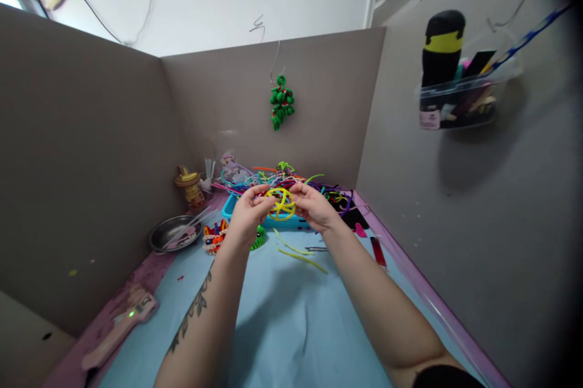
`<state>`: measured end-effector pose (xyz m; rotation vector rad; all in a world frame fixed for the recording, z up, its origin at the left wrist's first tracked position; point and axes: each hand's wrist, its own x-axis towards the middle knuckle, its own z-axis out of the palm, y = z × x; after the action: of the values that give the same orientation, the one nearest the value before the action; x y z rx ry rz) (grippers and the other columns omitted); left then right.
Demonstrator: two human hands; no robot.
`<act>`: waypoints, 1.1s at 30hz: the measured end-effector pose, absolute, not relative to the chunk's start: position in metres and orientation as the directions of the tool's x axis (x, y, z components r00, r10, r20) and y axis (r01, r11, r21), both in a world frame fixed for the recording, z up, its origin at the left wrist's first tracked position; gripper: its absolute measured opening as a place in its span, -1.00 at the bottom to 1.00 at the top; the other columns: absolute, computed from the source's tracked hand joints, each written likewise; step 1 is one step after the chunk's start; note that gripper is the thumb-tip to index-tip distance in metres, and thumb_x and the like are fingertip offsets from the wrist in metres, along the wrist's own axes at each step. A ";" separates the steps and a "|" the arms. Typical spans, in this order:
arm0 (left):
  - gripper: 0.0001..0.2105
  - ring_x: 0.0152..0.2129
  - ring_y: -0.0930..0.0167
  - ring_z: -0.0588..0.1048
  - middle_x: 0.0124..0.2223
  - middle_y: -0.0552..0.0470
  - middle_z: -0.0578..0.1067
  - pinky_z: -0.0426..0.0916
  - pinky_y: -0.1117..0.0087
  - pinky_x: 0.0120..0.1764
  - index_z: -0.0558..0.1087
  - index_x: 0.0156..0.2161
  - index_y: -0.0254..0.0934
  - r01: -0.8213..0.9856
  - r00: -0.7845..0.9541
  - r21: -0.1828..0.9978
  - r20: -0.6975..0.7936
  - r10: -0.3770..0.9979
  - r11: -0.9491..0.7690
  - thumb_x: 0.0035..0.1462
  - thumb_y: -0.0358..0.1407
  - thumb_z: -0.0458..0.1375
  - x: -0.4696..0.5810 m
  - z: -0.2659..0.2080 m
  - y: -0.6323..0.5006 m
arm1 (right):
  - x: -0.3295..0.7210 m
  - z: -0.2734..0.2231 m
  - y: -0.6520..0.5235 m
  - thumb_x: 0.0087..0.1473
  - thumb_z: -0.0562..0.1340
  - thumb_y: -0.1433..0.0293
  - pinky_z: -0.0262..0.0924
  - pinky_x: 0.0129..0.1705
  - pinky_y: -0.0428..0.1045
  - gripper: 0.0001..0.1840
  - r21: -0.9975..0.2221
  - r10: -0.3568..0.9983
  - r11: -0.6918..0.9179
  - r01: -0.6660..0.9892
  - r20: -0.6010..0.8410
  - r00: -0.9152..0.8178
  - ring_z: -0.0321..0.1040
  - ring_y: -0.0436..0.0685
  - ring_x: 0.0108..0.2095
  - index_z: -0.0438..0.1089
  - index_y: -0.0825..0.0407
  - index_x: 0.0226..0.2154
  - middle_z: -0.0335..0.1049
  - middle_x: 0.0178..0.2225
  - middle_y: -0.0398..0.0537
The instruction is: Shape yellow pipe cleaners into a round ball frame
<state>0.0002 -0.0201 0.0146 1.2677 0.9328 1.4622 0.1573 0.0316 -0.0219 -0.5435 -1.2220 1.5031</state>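
Between my two hands, raised over the table, is a round openwork ball of yellow pipe cleaners [281,204]. My left hand [251,211] pinches its left side, and the fingers of my right hand [313,206] close on its right side. Below, loose yellow pipe cleaners [303,260] lie on the light blue table cover [273,315]. Behind my hands a blue tray [291,222] holds a heap of coloured pipe cleaners [314,184]. Beside my left wrist sit an orange and cream beaded-looking piece [214,237] and a green one [259,238], both partly hidden by my arm.
A metal bowl [175,235] with white sticks stands at the left, a pink glue gun [121,327] nearer me. Grey panels [319,108] enclose the table. A green ornament [282,102] hangs at the back, a clear bin of tools [458,102] on the right panel.
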 end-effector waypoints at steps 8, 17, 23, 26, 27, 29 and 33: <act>-0.58 -0.81 0.69 0.06 -0.66 0.25 0.26 -0.14 0.60 -0.71 0.33 -0.21 -0.32 -0.249 -0.043 0.939 0.235 0.971 -0.238 -0.24 -0.24 0.30 -0.009 0.012 -0.014 | 0.153 -0.018 0.027 -0.29 0.36 0.30 -0.16 -0.67 -0.19 -0.62 -0.895 0.924 0.114 -0.432 0.255 -0.286 -0.02 -0.18 -0.73 0.19 0.01 -0.42 0.12 -0.65 -0.36; -0.70 -0.58 0.53 0.37 -0.42 0.02 0.48 0.20 0.53 -0.53 0.39 -0.27 -0.32 -0.027 -0.206 0.918 0.382 0.901 -0.396 -0.13 -0.18 0.22 -0.018 0.012 -0.010 | 0.162 -0.019 0.031 -0.31 0.35 0.32 -0.13 -0.66 -0.19 -0.61 -0.909 0.936 0.067 -0.411 0.200 -0.290 -0.02 -0.16 -0.71 0.18 0.00 -0.41 0.10 -0.65 -0.36; -0.65 -0.30 0.37 0.44 -0.24 -0.06 0.50 0.29 0.42 -0.29 0.43 -0.23 -0.30 0.034 0.103 0.935 0.349 0.932 -0.353 -0.04 -0.07 0.13 -0.012 0.007 -0.013 | 0.163 -0.015 0.023 -0.30 0.36 0.29 -0.13 -0.63 -0.19 -0.60 -0.948 0.880 0.059 -0.311 0.196 -0.432 0.02 -0.15 -0.68 0.18 0.01 -0.41 0.13 -0.62 -0.34; -0.61 -0.38 0.40 0.45 -0.29 -0.02 0.50 0.28 0.44 -0.36 0.42 -0.22 -0.29 0.067 0.231 0.954 0.270 0.935 -0.293 -0.03 -0.02 0.09 -0.008 0.007 -0.016 | 0.163 -0.014 0.020 -0.26 0.35 0.27 -0.16 -0.64 -0.19 -0.62 -0.962 0.842 0.127 -0.244 0.234 -0.486 -0.02 -0.16 -0.68 0.18 0.02 -0.41 0.10 -0.64 -0.35; -0.61 -0.42 0.42 0.44 -0.32 0.00 0.49 0.28 0.46 -0.39 0.42 -0.22 -0.29 0.087 0.259 0.958 0.244 0.935 -0.274 -0.04 -0.02 0.10 -0.007 0.007 -0.017 | 0.164 -0.014 0.020 -0.25 0.34 0.27 -0.17 -0.64 -0.19 -0.63 -0.962 0.836 0.147 -0.229 0.244 -0.491 -0.03 -0.16 -0.68 0.18 0.02 -0.41 0.09 -0.65 -0.36; -0.63 -0.48 0.45 0.43 -0.38 0.03 0.47 0.27 0.48 -0.42 0.41 -0.25 -0.30 0.106 0.307 0.965 0.199 0.931 -0.241 -0.06 -0.04 0.13 -0.006 0.009 -0.018 | 0.164 -0.013 0.019 -0.23 0.33 0.26 -0.17 -0.64 -0.19 -0.63 -0.963 0.834 0.171 -0.210 0.255 -0.489 -0.04 -0.16 -0.69 0.17 0.02 -0.41 0.07 -0.65 -0.37; -0.69 -0.54 0.51 0.40 -0.46 0.06 0.43 0.24 0.51 -0.45 0.37 -0.29 -0.32 0.034 0.397 0.984 0.146 0.906 -0.173 -0.13 -0.17 0.23 -0.005 0.005 -0.018 | 0.163 -0.009 0.014 -0.22 0.32 0.25 -0.17 -0.64 -0.19 -0.64 -0.964 0.840 0.203 -0.170 0.261 -0.475 -0.03 -0.16 -0.68 0.16 0.02 -0.41 0.09 -0.65 -0.36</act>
<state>-0.0054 -0.0179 0.0052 1.5425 0.8685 0.9819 0.1626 0.0142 -0.0087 -0.6513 -1.5867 1.4258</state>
